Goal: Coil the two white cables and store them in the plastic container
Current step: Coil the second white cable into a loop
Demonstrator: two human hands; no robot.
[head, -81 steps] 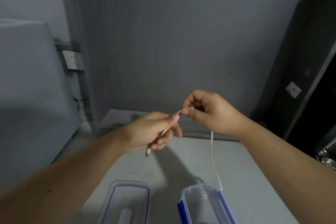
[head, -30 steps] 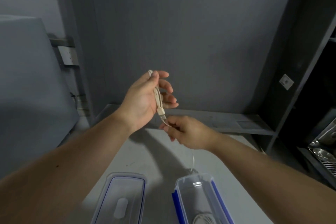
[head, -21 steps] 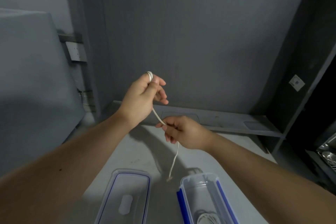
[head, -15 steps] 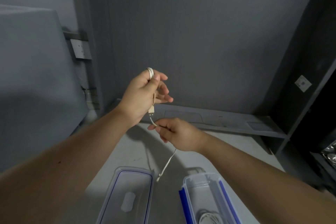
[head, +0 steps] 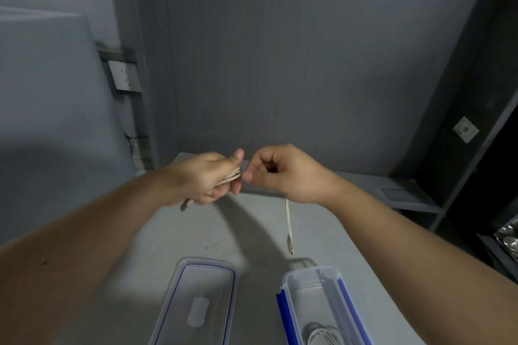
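1. You are in the coiling step for the second white cable (head: 230, 176). One coiled cable (head: 322, 336) already lies inside the plastic container (head: 308, 270) at the bottom right of the view, so by my reading the task is past halfway
2. Your left hand (head: 204, 180) grips a flat bundle of loops between thumb and fingers, raised above the table (head: 173, 232). One plug end (head: 185, 206) pokes out below that hand
3. Your right hand (head: 288, 173) is curled, its thumb and forefinger pinching close beside the bundle. The cable's run through that fist is hidden, but the loose tail (head: 288, 221) drops from under the hand and ends in a small connector (head: 290, 244) that hangs free above the table, near the container's far rim
4. The next move, as I judge it, calls for laying this short tail onto the bundle or wrapping it round, then lowering the whole coil into the container next to the first. Keep the left grip firm, since the loops look springy and may fan open once you let go
5. The lid (head: 201, 300) lies on the table just left of the container, apart from it and not over the opening
6. A wall socket (head: 124, 78) sits on the far left wall and a low shelf (head: 406, 199) runs along the back right, both well away from your hands. Only the dangling connector could catch on the container's rim as you go down
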